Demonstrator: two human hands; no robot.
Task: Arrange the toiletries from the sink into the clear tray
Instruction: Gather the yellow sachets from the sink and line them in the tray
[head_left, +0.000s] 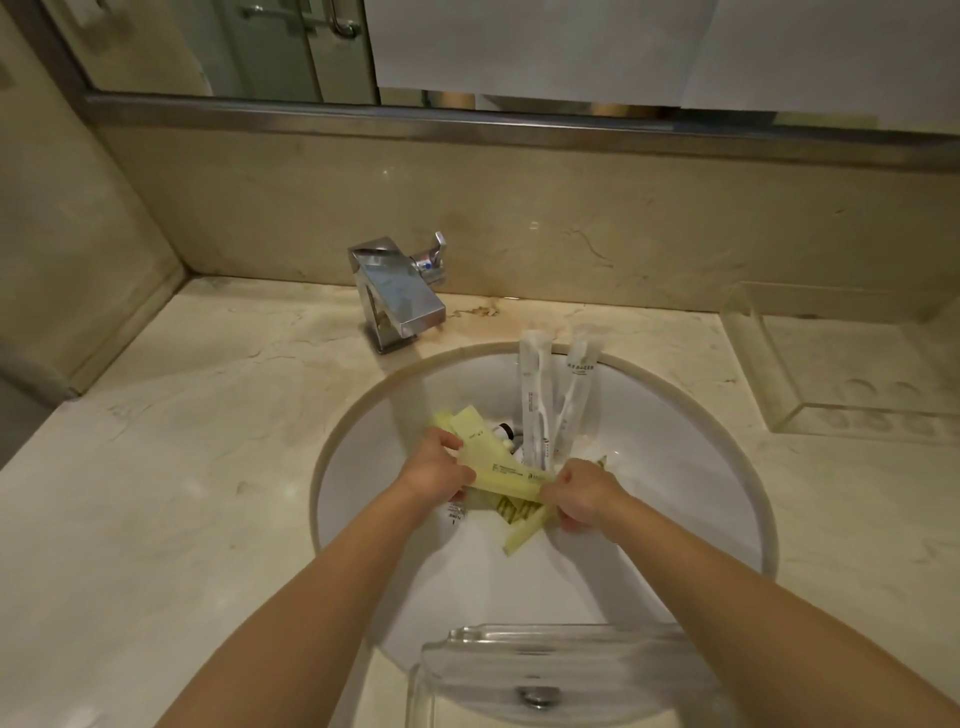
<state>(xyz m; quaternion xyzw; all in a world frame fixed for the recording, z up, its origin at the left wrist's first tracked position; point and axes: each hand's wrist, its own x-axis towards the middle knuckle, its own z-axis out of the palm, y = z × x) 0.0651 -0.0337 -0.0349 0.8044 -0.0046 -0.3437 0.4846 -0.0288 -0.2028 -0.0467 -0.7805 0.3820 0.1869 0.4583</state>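
Observation:
Pale yellow toiletry packets (506, 475) lie in a heap in the white sink (675, 467). My left hand (436, 467) grips the left end of the packets. My right hand (582, 496) pinches their right end. Another yellow packet (524, 535) pokes out below my hands. Two white wrapped toothbrushes (537, 395) lean against the back wall of the sink. A small dark-capped bottle (506, 434) peeks from behind the packets. The clear tray (841, 415) stands on the counter at the right, with nothing in it.
A chrome faucet (395, 296) stands behind the sink at the left. A clear glass piece (561, 670) lies over the sink's near edge. Marble counter (182, 467) runs left of the sink. A mirror (363, 52) hangs above the backsplash.

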